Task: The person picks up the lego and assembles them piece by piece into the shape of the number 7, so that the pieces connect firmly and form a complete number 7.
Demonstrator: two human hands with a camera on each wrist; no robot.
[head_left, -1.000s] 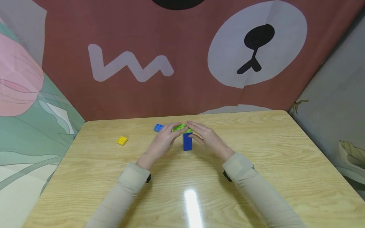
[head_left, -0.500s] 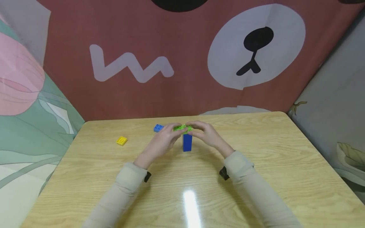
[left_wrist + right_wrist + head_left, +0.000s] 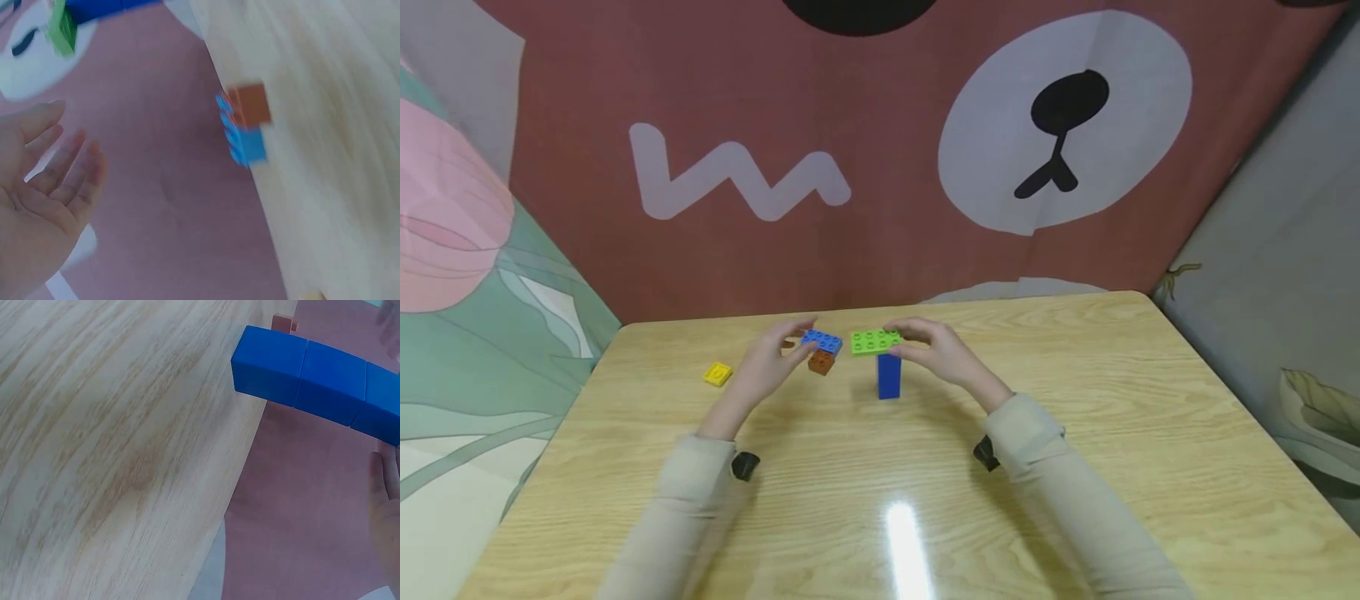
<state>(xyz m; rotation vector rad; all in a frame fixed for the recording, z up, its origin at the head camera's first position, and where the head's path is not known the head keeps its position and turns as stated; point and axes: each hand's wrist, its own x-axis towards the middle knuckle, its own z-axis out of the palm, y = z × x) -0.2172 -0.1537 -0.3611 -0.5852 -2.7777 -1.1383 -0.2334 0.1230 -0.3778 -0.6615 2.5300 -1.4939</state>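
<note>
A tower of dark blue blocks [image 3: 889, 377] [image 3: 299, 374] stands upright on the table, with a lime-green studded brick [image 3: 868, 342] [image 3: 61, 31] lying across its top and jutting out to the left. My right hand [image 3: 946, 357] [image 3: 386, 515] pinches the right end of that green brick, thumb in front and fingers behind. My left hand [image 3: 762, 372] [image 3: 47, 197], fingers loosely bent and holding nothing, hovers left of the tower. Beyond its fingertips are a lighter blue brick [image 3: 822, 340] [image 3: 251, 145] and a brown brick [image 3: 822, 362] [image 3: 250, 105] under it.
A small yellow brick [image 3: 717, 374] lies at the left of the wooden table [image 3: 820, 517]. Another brown piece [image 3: 787, 343] shows partly between the left fingers. Behind the table's far edge hangs a reddish-brown cloth [image 3: 880, 250] with a printed bear face.
My left hand has let go of the green brick and moved left, uncovering the lighter blue and brown bricks. The right hand stays at the green brick.
</note>
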